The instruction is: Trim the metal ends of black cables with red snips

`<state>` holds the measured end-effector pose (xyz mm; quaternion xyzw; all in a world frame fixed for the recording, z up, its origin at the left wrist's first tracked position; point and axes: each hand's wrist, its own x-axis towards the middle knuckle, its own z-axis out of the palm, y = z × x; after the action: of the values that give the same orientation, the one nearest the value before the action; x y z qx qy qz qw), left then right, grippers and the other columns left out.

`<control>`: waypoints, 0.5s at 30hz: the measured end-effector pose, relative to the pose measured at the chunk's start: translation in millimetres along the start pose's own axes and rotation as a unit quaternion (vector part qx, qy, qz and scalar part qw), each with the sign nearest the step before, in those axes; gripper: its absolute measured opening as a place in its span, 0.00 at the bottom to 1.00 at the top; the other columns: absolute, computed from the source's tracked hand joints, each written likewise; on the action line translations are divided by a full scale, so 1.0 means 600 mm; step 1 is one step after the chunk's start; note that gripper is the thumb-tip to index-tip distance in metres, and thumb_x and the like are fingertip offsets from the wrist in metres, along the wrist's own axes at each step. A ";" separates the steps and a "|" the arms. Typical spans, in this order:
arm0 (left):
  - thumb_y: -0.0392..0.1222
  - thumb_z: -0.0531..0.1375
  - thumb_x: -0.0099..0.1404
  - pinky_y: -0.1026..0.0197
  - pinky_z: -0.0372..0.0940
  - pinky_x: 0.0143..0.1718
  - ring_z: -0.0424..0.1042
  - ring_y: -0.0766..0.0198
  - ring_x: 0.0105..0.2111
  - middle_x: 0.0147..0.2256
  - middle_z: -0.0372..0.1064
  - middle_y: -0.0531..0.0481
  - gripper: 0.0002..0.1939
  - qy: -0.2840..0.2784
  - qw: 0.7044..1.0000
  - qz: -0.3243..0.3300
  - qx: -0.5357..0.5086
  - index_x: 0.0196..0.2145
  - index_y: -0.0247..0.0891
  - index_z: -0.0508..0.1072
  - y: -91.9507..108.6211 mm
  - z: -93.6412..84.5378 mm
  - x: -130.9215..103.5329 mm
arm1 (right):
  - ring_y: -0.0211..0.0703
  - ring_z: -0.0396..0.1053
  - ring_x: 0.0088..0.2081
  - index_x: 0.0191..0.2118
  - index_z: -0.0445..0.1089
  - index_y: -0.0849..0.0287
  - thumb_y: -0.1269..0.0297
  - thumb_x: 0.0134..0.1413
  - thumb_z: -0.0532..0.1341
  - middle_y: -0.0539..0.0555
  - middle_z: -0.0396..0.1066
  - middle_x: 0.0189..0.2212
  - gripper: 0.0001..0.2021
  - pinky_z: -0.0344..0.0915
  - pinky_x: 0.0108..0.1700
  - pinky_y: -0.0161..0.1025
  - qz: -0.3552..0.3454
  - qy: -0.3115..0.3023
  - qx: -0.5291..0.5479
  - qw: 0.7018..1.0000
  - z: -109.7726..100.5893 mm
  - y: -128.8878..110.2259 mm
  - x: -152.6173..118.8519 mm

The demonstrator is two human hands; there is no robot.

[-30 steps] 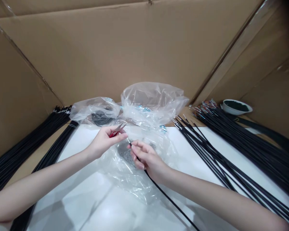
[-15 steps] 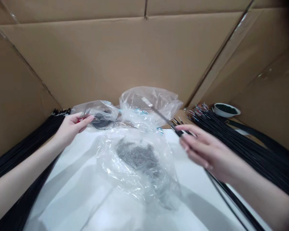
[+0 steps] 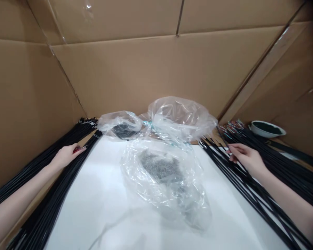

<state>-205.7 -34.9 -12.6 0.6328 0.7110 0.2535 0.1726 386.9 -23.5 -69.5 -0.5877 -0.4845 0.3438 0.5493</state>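
Observation:
My left hand [image 3: 67, 155] is closed round a small red-handled tool [image 3: 76, 150], most of it hidden by the fingers. It hovers over the black cables [image 3: 65, 173] along the left side. On the right, my right hand [image 3: 246, 158] pinches a thin black cable [image 3: 222, 136] near its upper end, which points up and away. Below that hand, several black cables [image 3: 232, 184] run along the right edge of the white sheet. Between the hands lies a crumpled clear plastic bag [image 3: 135, 184] with a mass of small dark grey pieces [image 3: 161, 166] in it.
Two more clear bags stand at the back, a left one [image 3: 133, 119] with black parts and a larger one [image 3: 182, 114]. A white bowl [image 3: 261, 132] with dark green contents sits far right, beside cables with coloured wire ends [image 3: 234, 126]. Cardboard walls [image 3: 135, 69] enclose the table.
My right hand has moved the cable from beside the middle bag out to the right-hand cables. My left hand has drawn back left with the red-handled tool. The view has shifted left.

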 end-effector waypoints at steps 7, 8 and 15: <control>0.50 0.54 0.61 0.69 0.43 0.24 0.62 0.63 0.22 0.20 0.62 0.53 0.14 -0.019 0.976 0.067 0.207 0.23 0.38 0.65 -0.008 -0.003 -0.007 | 0.46 0.57 0.18 0.29 0.70 0.34 0.62 0.46 0.59 0.50 0.65 0.18 0.09 0.42 0.20 0.40 -0.082 0.052 -0.066 0.993 -0.021 -0.017 -0.053; 0.50 0.54 0.61 0.69 0.42 0.24 0.61 0.64 0.22 0.20 0.62 0.53 0.14 -0.011 0.972 0.073 0.224 0.24 0.39 0.66 -0.009 -0.002 -0.008 | 0.46 0.58 0.18 0.28 0.70 0.33 0.62 0.45 0.59 0.49 0.65 0.18 0.09 0.41 0.20 0.40 -0.075 0.061 -0.078 0.992 -0.027 -0.012 -0.055; 0.48 0.50 0.64 0.68 0.39 0.24 0.60 0.64 0.21 0.24 0.65 0.51 0.12 0.044 0.945 0.101 0.309 0.29 0.39 0.65 -0.037 0.009 -0.012 | 0.46 0.57 0.19 0.23 0.71 0.44 0.68 0.39 0.61 0.49 0.64 0.15 0.07 0.43 0.25 0.41 -0.126 0.046 -0.218 0.967 -0.030 0.029 -0.027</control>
<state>-219.8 -43.0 -30.6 0.7115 0.6940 0.0650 -0.0890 402.4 -42.9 -85.9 -0.6425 -0.5926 0.1303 0.4680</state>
